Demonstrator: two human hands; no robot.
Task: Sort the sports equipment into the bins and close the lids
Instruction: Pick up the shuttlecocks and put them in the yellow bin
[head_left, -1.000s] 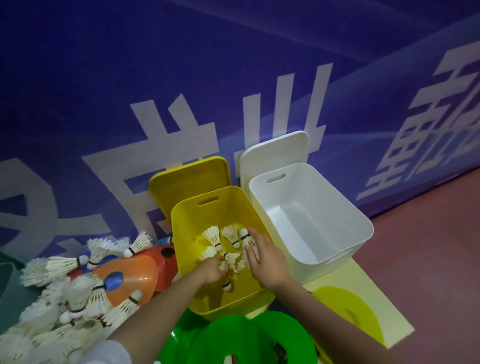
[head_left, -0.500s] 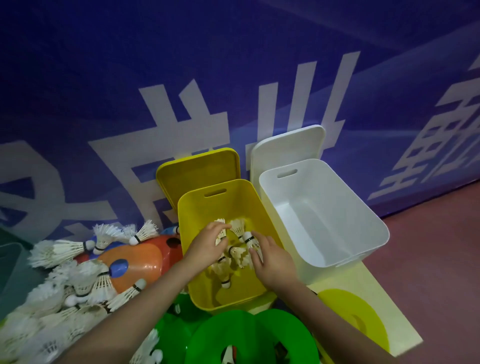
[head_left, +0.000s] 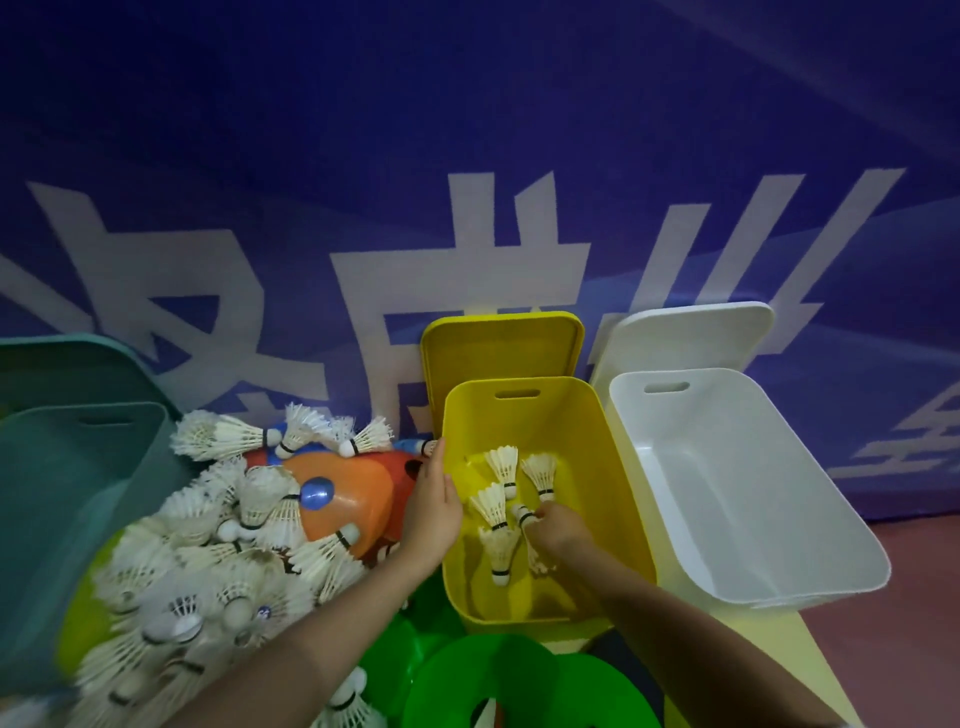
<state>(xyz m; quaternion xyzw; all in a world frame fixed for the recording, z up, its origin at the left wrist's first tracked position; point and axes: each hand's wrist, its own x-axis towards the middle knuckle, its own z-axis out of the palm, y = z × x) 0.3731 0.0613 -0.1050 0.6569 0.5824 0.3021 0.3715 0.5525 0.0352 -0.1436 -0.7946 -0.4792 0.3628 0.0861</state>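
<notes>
Three open bins stand in a row: teal, yellow, white. Five shuttlecocks lie flat in the yellow one, lengthwise along the bin. The right hand pinches one there, cork pointing away; the left hand rests flat-fingered against the bin's rim.

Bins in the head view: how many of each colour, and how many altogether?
Yellow bin: 1
White bin: 1
Teal bin: 1
Total: 3 bins, all with lids off.
</notes>
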